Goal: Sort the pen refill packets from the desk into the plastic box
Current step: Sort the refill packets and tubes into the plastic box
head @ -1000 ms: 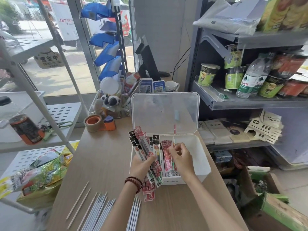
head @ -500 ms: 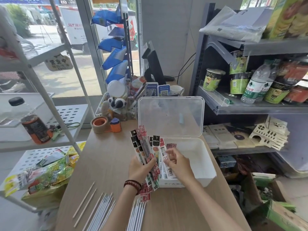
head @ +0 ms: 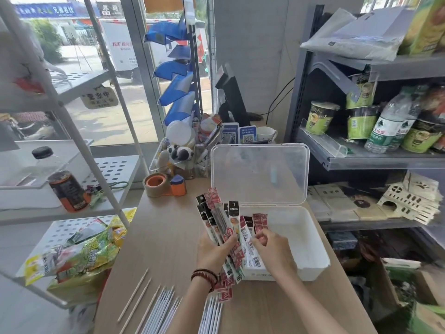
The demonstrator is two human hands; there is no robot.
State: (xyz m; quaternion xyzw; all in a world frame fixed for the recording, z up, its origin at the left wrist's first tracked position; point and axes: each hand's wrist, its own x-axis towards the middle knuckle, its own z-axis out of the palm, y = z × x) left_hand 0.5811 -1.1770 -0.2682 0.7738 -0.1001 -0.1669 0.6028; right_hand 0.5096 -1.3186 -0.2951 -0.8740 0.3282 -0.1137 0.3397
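Observation:
My left hand grips a fanned bunch of pen refill packets with black and red header cards, held upright just left of the white plastic box. The box stands on the wooden desk with its clear lid raised at the back. Several packets lie along the box's left side. My right hand is over them, its fingertips pinching one of those packets near its middle. The right half of the box is bare.
Loose white refill sticks and thin wooden sticks lie at the desk's near edge. A tape roll, a clear organiser and a monitor stand behind. Shelving racks flank the desk on both sides.
My right hand lowered a packet into the box's left side and slid toward the front. The left hand keeps its bunch. The camera tilted down and left.

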